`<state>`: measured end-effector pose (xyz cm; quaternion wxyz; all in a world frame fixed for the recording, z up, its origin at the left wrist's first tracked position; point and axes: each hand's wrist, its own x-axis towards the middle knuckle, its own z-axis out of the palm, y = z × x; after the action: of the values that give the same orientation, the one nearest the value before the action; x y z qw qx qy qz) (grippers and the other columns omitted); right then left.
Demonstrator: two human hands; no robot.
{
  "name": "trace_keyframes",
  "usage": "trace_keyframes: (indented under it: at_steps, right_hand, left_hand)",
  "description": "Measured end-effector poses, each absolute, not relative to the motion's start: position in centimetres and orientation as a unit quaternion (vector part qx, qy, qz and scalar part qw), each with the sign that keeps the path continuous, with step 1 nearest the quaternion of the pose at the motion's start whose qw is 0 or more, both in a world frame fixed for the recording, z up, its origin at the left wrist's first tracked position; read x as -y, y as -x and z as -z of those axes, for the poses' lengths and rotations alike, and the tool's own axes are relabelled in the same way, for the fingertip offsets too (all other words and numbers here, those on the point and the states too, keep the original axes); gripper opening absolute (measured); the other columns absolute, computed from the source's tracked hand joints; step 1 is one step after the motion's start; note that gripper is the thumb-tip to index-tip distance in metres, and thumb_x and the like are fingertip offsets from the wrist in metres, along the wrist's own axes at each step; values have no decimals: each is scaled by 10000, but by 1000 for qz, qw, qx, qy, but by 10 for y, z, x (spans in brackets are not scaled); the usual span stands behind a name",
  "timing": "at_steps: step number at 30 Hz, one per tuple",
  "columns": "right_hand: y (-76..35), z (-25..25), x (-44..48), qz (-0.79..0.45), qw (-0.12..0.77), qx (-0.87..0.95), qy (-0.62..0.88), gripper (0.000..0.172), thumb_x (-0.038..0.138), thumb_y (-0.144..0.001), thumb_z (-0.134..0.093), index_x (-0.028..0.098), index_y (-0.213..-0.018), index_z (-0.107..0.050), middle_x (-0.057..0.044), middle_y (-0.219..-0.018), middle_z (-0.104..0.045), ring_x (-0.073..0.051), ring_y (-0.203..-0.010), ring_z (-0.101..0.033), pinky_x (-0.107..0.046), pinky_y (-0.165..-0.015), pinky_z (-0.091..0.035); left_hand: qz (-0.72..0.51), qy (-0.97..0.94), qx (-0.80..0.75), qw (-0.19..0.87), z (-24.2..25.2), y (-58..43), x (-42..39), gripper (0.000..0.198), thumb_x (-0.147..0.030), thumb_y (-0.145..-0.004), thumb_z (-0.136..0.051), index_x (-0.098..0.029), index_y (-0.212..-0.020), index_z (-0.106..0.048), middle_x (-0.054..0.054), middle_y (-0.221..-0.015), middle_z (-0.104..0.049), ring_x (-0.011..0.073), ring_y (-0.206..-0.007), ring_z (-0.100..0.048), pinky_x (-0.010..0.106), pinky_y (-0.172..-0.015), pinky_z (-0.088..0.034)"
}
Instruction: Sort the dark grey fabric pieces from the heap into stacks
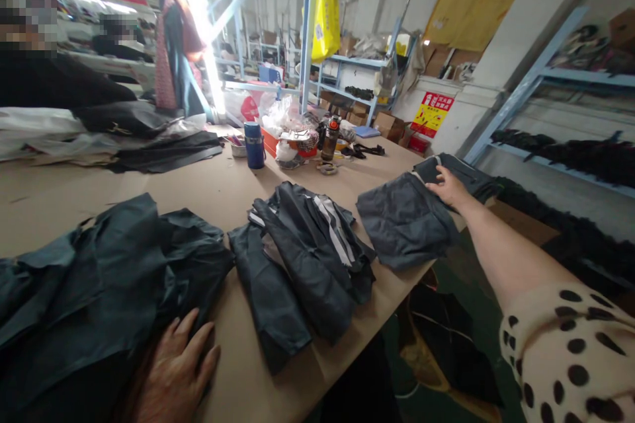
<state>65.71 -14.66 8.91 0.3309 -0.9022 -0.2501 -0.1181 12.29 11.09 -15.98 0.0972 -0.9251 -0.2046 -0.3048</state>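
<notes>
1. Nearest, the left hand (173, 370) lies against the right side of a loose heap of dark cloth (94, 271); its fingers are laid out flat and a little apart.
2. At the lower right, a cream sleeve (560, 350) with black spots covers the upper part of the outstretched right arm.
3. Just beyond the left hand, a bundle of dark pieces (302, 271) with pale strips sits mid-table, near the heap.
4. Farther right, a folded dark cloth (404, 221) lies along the edge of the brown-topped table (198, 188).
5. Beyond it, the right hand (449, 186) reaches to another dark piece (471, 175) at the table's far right end. Its fingers are somewhat spread over the near side; whether they pinch the fabric, I cannot tell.
6. Toward the back of the table stand a blue flask (254, 149) and a dark bottle (329, 140).
7. Behind these, a yellow bag (325, 16) hangs by a light-blue post.
</notes>
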Motion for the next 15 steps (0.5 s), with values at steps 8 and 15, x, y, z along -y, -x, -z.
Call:
trace_keyframes:
  at_steps: [8, 15]
  right_hand:
    - [-521, 2, 58, -37, 236, 499, 833, 153, 238, -840, -571, 205, -943, -679, -18, -949, -690, -139, -910, -628, -228, -857, -453]
    - [-487, 51, 9, -62, 218, 410, 883, 235, 260, -763, -646, 126, -954, -618, -169, -1006, -650, -275, -984, -599, -369, -886, -415]
  left_hand:
    - [308, 925, 199, 100, 164, -120, -114, 418, -308, -888, -349, -49, -1007, -655, 213, -1257, -464, 403, -1153, -450, 544, -867, -487]
    - [333, 917, 183, 124, 158, -123, -112, 395, -296, -872, -390, -38, -971, -672, 225, -1226, -481, 394, -1097, -485, 522, -802, -528]
